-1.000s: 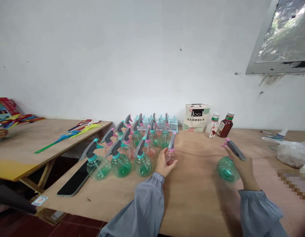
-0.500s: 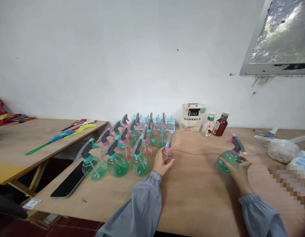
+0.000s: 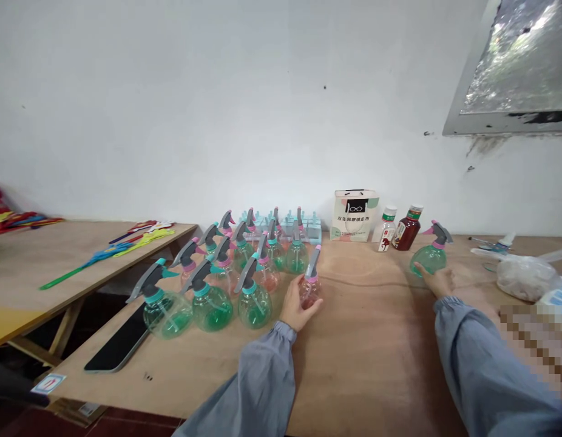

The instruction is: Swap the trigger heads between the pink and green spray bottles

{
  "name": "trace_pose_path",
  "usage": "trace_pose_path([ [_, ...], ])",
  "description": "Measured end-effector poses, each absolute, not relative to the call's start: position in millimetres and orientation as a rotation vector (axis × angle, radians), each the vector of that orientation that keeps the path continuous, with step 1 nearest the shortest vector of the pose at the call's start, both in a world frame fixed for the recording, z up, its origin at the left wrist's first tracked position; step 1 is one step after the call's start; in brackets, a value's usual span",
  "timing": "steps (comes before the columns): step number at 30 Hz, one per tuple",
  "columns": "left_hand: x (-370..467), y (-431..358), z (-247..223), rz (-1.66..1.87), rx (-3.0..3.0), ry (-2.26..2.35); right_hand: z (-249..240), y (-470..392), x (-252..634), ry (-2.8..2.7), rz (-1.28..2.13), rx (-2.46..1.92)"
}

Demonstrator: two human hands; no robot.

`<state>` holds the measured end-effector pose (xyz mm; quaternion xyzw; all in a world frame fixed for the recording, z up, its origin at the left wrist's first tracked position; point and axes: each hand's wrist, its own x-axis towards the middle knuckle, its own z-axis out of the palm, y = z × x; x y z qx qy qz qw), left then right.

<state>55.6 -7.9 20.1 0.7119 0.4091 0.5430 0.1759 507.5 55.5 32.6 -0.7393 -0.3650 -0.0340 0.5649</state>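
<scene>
On the wooden desk (image 3: 354, 370), the left hand (image 3: 294, 308) grips a pink spray bottle (image 3: 311, 294) and the right hand (image 3: 438, 281) a green bottle (image 3: 429, 257), both low down, presumably for steadiness.

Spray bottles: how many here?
16: one pink in the left hand, one green in the right hand; left of both, front to back, 3 green, 3 pink, 4 green, 4 pink. More may be hidden.

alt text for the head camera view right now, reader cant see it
The left hand holds a pink spray bottle beside grouped pink and green ones; the right hand holds a green bottle with a pink collar near a paper bag.
</scene>
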Motion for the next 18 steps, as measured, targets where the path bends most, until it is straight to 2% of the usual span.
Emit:
trace_pose_path([
  [3, 61, -12, 20, 1.525, 2.009, 1.132, 37, 38, 476, -0.745, -0.099, -1.686],
  [5, 69, -15, 18, 1.541, 1.995, 1.173, 38, 18, 434, -0.88, -0.091, -1.463],
  [11, 104, -32, 7, 1.614, 2.029, 1.463, 47, -36, 288, -1.622, 0.43, -0.978],
  [14, 111, -43, -1, 1.598, 2.154, 1.376, 59, -42, 250, -1.598, 0.602, -0.859],
  [18, 105, -43, 3, 1.704, 2.242, 1.112, 67, -43, 242, -1.46, 0.742, -0.836],
])
